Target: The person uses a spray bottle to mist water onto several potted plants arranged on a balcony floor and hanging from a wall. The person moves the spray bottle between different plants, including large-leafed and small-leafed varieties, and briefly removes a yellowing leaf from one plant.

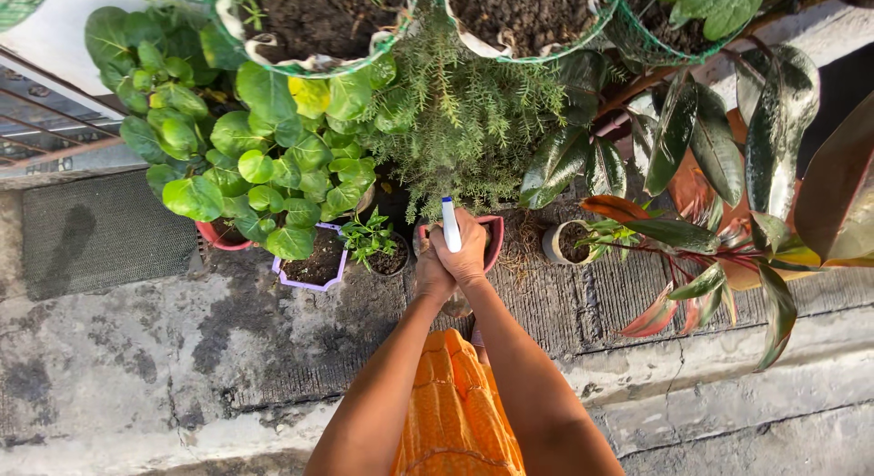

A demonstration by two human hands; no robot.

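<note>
Down from the head camera, both arms reach forward over a rough concrete ledge [137, 349] toward a row of potted plants. The right hand [466, 248] is wrapped tightly around a spray bottle, whose white nozzle with a blue tip [451, 223] sticks up above the knuckles. The left hand [431, 274] sits just beside and slightly below the right hand, touching it; its fingers are hidden, so I cannot tell whether it grips the bottle or only braces the other hand. Directly beyond both hands stands a red pot [492, 244], its rim showing on either side of them, with a feathery green plant [464, 121] rising behind it. Left of the hands sit a small dark pot with a seedling [375, 244], a lilac square pot [314, 268] and a broad-leaved green plant [246, 157]. Right of the hands is a small pale pot [569, 242], then a plant with long dark and reddish leaves [728, 212]. Below the arms hangs orange cloth [455, 412].
</note>
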